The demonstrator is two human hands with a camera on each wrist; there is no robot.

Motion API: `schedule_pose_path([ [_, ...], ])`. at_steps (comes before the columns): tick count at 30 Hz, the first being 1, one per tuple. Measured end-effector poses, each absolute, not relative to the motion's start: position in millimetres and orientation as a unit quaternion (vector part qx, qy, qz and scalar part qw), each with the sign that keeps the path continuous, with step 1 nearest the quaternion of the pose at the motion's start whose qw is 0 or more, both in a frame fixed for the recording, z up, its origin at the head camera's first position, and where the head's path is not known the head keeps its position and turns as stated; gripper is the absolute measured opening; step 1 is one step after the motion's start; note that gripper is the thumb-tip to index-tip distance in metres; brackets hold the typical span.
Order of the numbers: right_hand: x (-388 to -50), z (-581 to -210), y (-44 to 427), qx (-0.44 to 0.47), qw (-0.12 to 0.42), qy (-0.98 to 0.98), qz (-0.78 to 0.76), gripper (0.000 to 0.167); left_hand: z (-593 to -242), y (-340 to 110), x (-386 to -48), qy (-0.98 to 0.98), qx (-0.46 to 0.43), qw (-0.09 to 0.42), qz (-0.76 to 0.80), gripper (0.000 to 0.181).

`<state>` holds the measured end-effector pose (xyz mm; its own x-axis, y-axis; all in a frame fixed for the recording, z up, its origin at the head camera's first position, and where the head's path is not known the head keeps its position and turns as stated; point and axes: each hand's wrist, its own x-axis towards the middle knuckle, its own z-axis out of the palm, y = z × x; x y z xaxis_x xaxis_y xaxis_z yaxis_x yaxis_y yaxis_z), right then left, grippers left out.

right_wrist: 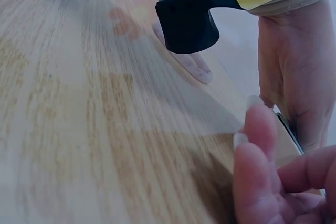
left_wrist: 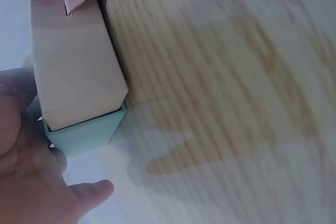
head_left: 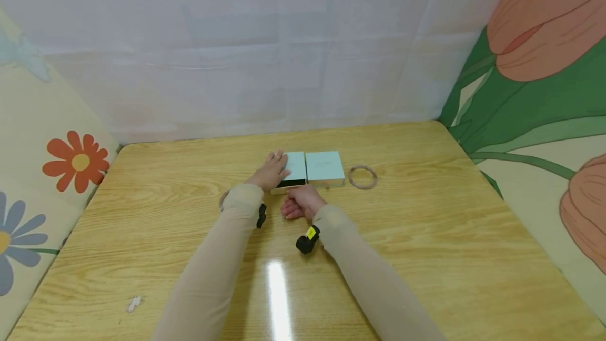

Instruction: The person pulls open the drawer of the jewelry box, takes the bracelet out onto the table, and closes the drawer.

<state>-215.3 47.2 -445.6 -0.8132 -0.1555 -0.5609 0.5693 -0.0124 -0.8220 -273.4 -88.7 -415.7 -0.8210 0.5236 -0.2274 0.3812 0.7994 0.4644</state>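
My left hand rests with spread fingers on the left part of a pale teal drawer box. A dark gap shows between its sleeve and the cream drawer front. With curled fingers, my right hand pinches a small pinkish ribbon pull tab on that front. Right beside this box lies a second pale teal box of like size. What is inside the drawer cannot be made out.
A pinkish-brown ring lies right of the boxes. Another ring is partly hidden behind my left wrist. A white scuff marks the wooden table at front left. A white curtain hangs behind the table.
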Motion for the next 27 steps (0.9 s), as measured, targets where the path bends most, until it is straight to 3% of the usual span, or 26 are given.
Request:
schedule_pose_path([
  [27,-221.0,-444.5,43.8,0.165,0.255,0.651,-0.696,0.02,-420.1,-87.9,-276.2,0.938,0.237,0.17,0.189,0.058],
])
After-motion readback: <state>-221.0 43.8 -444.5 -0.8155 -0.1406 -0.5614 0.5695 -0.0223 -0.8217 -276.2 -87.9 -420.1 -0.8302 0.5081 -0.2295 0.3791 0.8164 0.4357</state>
